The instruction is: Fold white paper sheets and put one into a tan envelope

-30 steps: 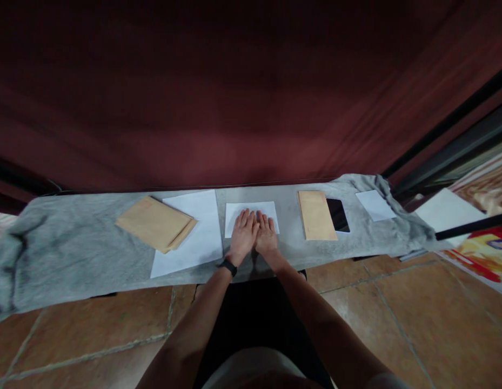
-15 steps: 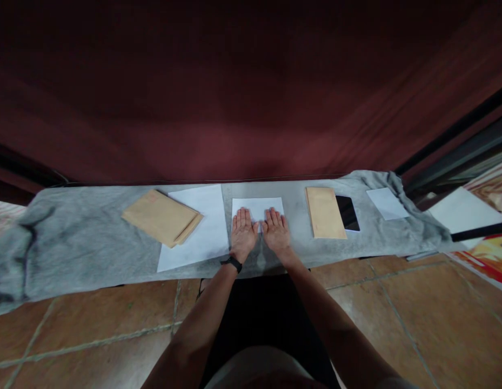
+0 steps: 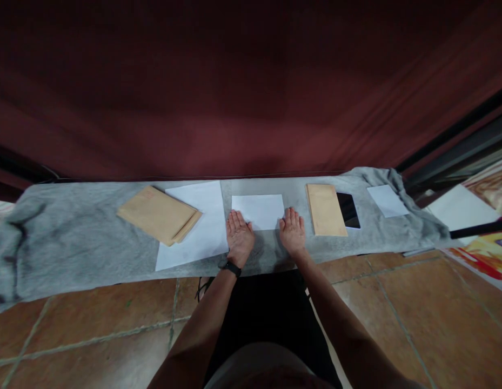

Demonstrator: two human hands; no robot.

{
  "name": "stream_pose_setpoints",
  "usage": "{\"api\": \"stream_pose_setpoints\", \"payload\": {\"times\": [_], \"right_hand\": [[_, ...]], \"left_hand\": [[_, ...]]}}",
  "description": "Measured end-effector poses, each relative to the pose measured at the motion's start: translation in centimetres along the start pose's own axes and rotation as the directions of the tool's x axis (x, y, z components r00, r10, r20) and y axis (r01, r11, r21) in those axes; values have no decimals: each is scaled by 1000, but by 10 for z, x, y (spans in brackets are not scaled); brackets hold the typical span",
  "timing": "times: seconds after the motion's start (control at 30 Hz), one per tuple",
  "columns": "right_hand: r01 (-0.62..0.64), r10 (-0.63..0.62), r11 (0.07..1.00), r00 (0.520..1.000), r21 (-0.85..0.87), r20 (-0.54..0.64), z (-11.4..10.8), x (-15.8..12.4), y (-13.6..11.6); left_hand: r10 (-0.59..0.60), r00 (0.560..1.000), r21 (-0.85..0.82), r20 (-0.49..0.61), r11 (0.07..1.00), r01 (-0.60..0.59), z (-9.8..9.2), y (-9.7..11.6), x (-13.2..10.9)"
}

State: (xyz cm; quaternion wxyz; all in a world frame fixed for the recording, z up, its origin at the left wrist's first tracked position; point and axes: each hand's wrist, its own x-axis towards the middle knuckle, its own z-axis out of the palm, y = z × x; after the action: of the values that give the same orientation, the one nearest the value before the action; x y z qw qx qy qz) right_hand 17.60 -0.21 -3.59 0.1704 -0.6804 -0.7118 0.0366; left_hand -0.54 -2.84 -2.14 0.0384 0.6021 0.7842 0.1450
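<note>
A small white sheet of paper (image 3: 259, 209), perhaps folded, lies flat on the grey cloth in front of me. My left hand (image 3: 240, 233) is at its left edge, palm turned up, fingers stretched out and holding nothing. Just beyond the sheet's lower right corner is my right hand (image 3: 293, 231), also palm up with straight fingers and no object in it. A black band (image 3: 233, 267) circles my left wrist.
Brown envelopes (image 3: 157, 213) overlap a large white sheet (image 3: 212, 216) on the left. Right of my hands lie more brown envelopes (image 3: 327, 210), a dark-screened tablet or phone (image 3: 348, 210) and a small white paper (image 3: 387, 201). The grey cloth (image 3: 80, 237) covers a long narrow surface against a dark red backdrop (image 3: 251, 146).
My hands have moved apart, off the middle of the small white sheet, and turned from palms down to palms up. More of the sheet shows now.
</note>
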Motion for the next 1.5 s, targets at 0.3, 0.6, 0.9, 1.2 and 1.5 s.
{"api": "stream_pose_setpoints", "payload": {"times": [0.3, 0.6, 0.9, 1.2, 1.5], "right_hand": [[171, -193, 939, 980, 299, 46, 0, 30, -32], [221, -254, 955, 954, 200, 159, 20, 63, -65], [210, -213, 977, 972, 39, 94, 24, 71, -46], [135, -135, 991, 991, -13, -6, 28, 66, -18], [86, -83, 996, 994, 38, -73, 19, 56, -7]], "left_hand": [[294, 953, -120, 67, 951, -285, 0, 25, 23], [270, 948, -86, 170, 962, -259, 15, 20, 69], [118, 990, -27, 79, 993, -116, 15, 8, 74], [30, 999, -27, -27, 999, -30, 14, 1, 64], [80, 994, -35, -78, 996, -83, 5, -3, 48]]}}
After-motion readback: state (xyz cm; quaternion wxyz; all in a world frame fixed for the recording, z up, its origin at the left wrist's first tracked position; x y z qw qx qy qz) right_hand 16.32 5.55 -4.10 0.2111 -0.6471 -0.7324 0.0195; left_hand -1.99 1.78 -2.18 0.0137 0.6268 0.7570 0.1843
